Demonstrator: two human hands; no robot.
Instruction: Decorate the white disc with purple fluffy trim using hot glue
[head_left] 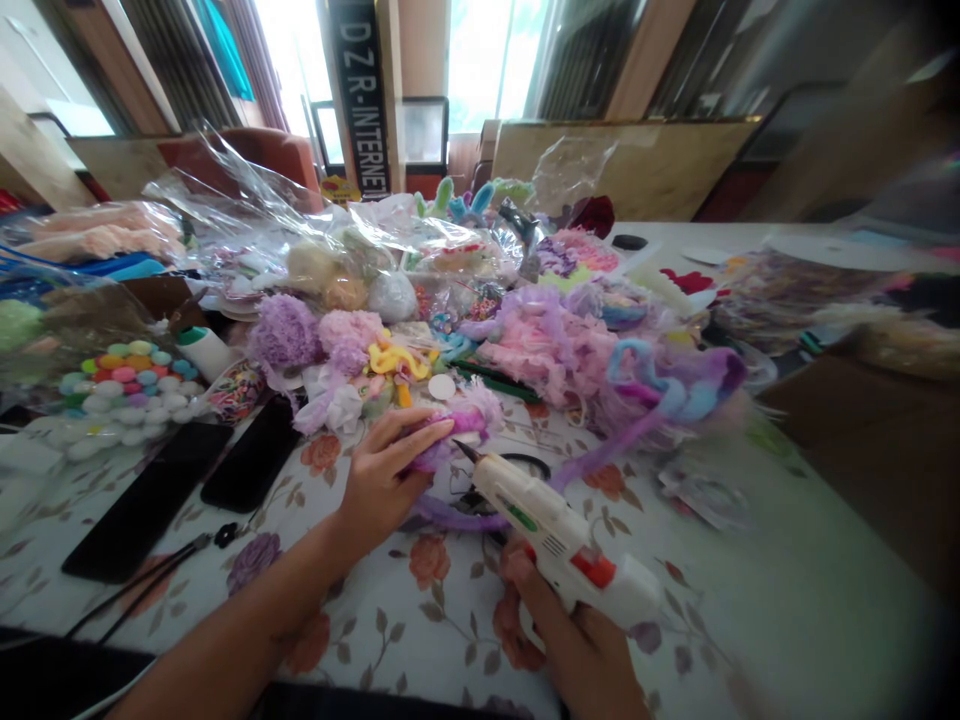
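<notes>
My right hand point(574, 630) is closed around the handle of a white hot glue gun point(551, 530) with a red-orange part. Its dark nozzle points up and left, close to a purple fuzzy craft piece point(469, 424). My left hand point(386, 468) grips that piece, fingers over its top, so part of it is hidden. A pale strip shows on it near the nozzle; whether the tip touches it I cannot tell. A lilac fuzzy strand point(457, 517) runs below, and a black cable loop point(529, 462) lies behind the gun.
Two black phones point(150, 505) lie on the floral tablecloth point(390, 640) at left. Beside them is a bag of coloured pompoms point(127, 385). Pink fluffy yarn point(544, 340), a purple yarn ball point(283, 330) and clear plastic bags crowd the back. A brown box point(870, 450) stands at right.
</notes>
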